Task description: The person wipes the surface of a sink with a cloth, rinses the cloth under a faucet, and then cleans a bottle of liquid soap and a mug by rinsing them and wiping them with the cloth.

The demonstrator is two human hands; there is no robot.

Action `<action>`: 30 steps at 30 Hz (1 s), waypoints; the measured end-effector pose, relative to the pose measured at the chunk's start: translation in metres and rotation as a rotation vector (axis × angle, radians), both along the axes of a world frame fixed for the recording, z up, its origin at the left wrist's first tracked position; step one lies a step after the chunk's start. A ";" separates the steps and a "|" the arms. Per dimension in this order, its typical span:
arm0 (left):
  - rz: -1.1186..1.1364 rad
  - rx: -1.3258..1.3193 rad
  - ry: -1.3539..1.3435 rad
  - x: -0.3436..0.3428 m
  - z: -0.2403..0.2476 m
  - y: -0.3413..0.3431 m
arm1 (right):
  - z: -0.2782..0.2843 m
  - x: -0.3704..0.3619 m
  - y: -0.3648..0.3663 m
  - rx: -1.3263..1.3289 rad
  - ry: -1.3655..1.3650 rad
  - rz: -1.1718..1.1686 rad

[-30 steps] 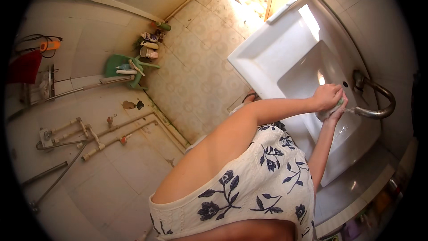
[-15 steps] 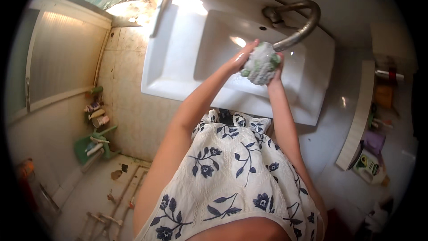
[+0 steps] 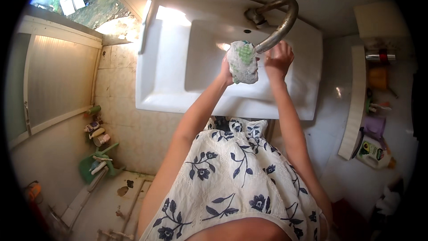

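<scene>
A bunched white cloth with green patches (image 3: 243, 62) hangs above the sink basin, just left of the tap's spout end. My left hand (image 3: 226, 70) is closed on it from the left, its fingers mostly hidden behind the cloth. To the right of the spout, my right hand (image 3: 279, 60) is apart from the cloth. Its fingers are loosely bent and parted, with nothing seen in them. The curved metal tap (image 3: 285, 22) reaches down between the cloth and this hand. Below both hands is the white sink (image 3: 167, 78).
A green plastic stool (image 3: 91, 165) with items on it stands at the lower left, below several bottles (image 3: 96, 129). On the right, a pale ledge (image 3: 354, 102) runs beside a purple container (image 3: 374, 127) and a white jug (image 3: 372, 154). A frosted panel door (image 3: 64, 71) is at left.
My right hand has come off the cloth and moved to the right of the spout. The cloth stays in my left hand, turned flatter. The whole view has shifted slightly.
</scene>
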State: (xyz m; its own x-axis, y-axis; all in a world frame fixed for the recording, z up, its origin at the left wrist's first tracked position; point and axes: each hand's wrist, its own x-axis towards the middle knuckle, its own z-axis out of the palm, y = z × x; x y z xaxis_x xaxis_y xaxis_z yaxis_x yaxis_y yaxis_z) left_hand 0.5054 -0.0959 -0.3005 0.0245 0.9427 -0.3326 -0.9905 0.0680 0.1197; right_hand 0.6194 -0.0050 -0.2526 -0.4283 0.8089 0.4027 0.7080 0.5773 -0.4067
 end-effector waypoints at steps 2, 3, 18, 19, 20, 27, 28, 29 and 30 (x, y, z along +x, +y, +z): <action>-0.104 0.057 0.007 -0.004 -0.018 0.011 | -0.036 0.010 0.044 -0.500 0.393 -0.125; -0.094 0.052 0.009 -0.003 -0.019 0.012 | -0.052 0.005 0.059 -0.865 0.601 -0.200; -0.171 -0.128 0.001 -0.007 -0.019 -0.001 | -0.148 -0.026 0.152 -0.755 0.878 -0.424; -0.181 -0.143 0.010 -0.010 -0.019 -0.004 | -0.152 -0.022 0.159 -0.671 0.752 -0.432; -0.188 -0.221 0.044 -0.012 -0.017 -0.007 | -0.155 -0.018 0.166 -0.586 0.626 -0.439; -0.149 -0.274 0.122 -0.014 -0.018 -0.025 | -0.086 -0.043 0.119 -0.280 0.361 -0.432; -0.139 -0.304 0.159 -0.011 -0.017 -0.023 | -0.084 -0.041 0.135 -0.313 0.255 -0.457; -0.142 -0.300 0.162 -0.010 -0.016 -0.023 | -0.088 -0.038 0.135 -0.309 0.259 -0.460; -0.139 -0.301 0.141 -0.009 -0.014 -0.023 | -0.093 -0.034 0.131 -0.300 0.279 -0.508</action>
State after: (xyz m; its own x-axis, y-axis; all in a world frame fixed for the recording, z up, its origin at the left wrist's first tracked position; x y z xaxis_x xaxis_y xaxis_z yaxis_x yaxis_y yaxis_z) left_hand 0.4966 -0.1188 -0.3146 0.0798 0.7928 -0.6043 -0.9444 0.2541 0.2088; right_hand 0.5851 0.1258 -0.3459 0.1247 0.9777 0.1690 0.7076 0.0318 -0.7059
